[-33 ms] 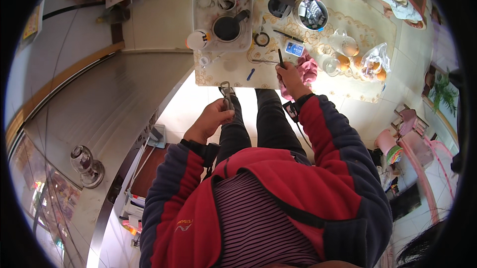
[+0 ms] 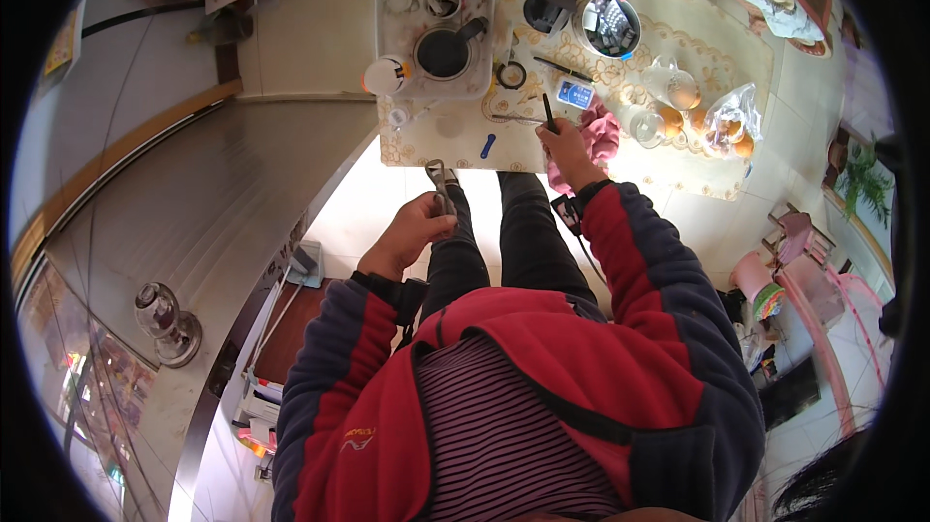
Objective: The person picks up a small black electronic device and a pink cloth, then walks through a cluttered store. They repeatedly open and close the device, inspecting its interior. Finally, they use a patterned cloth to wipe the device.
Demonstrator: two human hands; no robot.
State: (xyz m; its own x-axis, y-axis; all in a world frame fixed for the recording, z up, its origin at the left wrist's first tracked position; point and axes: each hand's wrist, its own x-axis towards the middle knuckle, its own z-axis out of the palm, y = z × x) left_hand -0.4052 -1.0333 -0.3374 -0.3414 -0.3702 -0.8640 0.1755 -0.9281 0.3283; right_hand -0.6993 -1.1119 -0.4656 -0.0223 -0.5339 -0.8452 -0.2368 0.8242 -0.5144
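My left hand (image 2: 415,227), in front of the table's near edge, is closed around a thin grey object with a loop-shaped end (image 2: 437,171). Its kind is unclear; the loop points away from me. Over the near edge of the table, my right hand (image 2: 570,152) pinches a slim black pen-like stick (image 2: 549,111), pointing up and away. Beside and partly behind that hand lies a crumpled pink cloth (image 2: 603,131). A thin dark rod (image 2: 516,118) lies left of the stick, and a small blue tool (image 2: 488,145) sits closer to the table's edge.
The patterned table (image 2: 620,173) holds a white tray (image 2: 386,18) with cups and a dark pot (image 2: 446,53). Behind my right hand are a blue-and-white packet (image 2: 575,94), a black ring (image 2: 511,75) and a tin of small items (image 2: 608,26). A glass jar (image 2: 644,127) and bagged eggs (image 2: 731,125) stand right.
The looped end of the grey object in my left hand has tilted slightly to the left. My right hand and its black stick have barely moved.
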